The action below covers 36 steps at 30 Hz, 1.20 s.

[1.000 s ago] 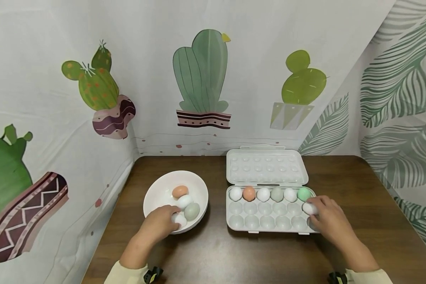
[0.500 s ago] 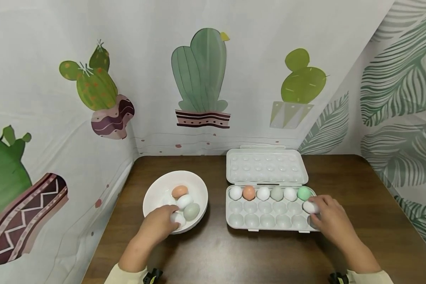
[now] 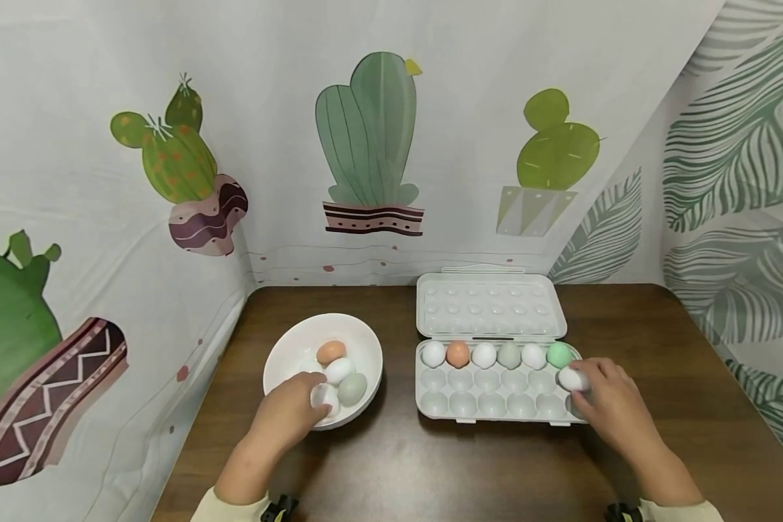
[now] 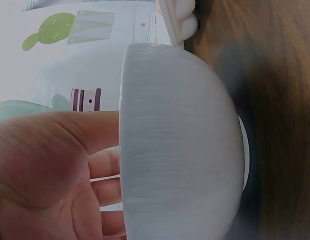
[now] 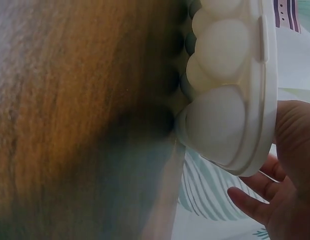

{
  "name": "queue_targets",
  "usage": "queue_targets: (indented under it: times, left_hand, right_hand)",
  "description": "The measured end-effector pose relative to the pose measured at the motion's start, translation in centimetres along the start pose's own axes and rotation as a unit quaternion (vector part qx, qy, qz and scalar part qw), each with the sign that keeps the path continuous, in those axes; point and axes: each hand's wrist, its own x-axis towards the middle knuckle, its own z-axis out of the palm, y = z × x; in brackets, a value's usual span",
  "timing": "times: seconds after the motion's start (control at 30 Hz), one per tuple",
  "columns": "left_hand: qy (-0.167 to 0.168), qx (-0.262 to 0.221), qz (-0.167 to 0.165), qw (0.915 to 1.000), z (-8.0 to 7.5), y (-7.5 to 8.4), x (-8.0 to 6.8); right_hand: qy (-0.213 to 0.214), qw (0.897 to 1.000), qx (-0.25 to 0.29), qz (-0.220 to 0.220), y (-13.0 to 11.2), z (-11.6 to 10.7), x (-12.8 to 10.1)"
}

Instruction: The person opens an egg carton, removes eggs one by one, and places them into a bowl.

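Note:
At the bowl's near left, my left hand reaches over the rim of a white bowl and holds a white egg between thumb and fingers. Beside that egg lie a brown egg, another white egg and a grey-green egg. My right hand pinches a white egg at the right end of the middle row of an open egg carton. In the left wrist view, the bowl's wall hides the fingertips; the carton's side hides them in the right wrist view.
The carton's back row holds several eggs, among them an orange-brown egg and a green egg. Its lid lies folded back toward the printed curtain. Everything stands on a brown wooden table.
The white egg in my left hand has shifted slightly left within the bowl. My right hand's white egg has turned and moved a little to the right, staying over the same spot.

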Motion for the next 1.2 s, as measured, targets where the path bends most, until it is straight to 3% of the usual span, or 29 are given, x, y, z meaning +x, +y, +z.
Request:
queue_targets:
  times: [0.23,0.53,0.8,1.03,1.2]
  left_hand:
    - [0.023,-0.001,0.004,0.9997,-0.2,0.3,-0.1]
    - [0.080,-0.004,0.013,0.9967,-0.2,0.7,0.0]
    - [0.107,-0.024,0.017,0.9939,0.0,1.4,0.0]
    - [0.149,-0.045,0.037,0.9871,0.8,2.1,-0.3]
    - [0.178,-0.069,0.074,0.9789,1.3,2.7,-0.5]
  right_hand:
    - [0.028,0.999,0.005,-0.019,-0.1,-0.1,0.0]
    - [0.030,0.999,0.029,-0.003,-1.0,-0.2,0.3]
    - [0.036,0.998,0.043,-0.011,-2.2,-0.2,0.7]
    - [0.024,0.998,0.057,-0.008,-3.5,0.0,0.8]
    - [0.027,0.996,0.085,-0.016,-4.6,0.5,0.9]
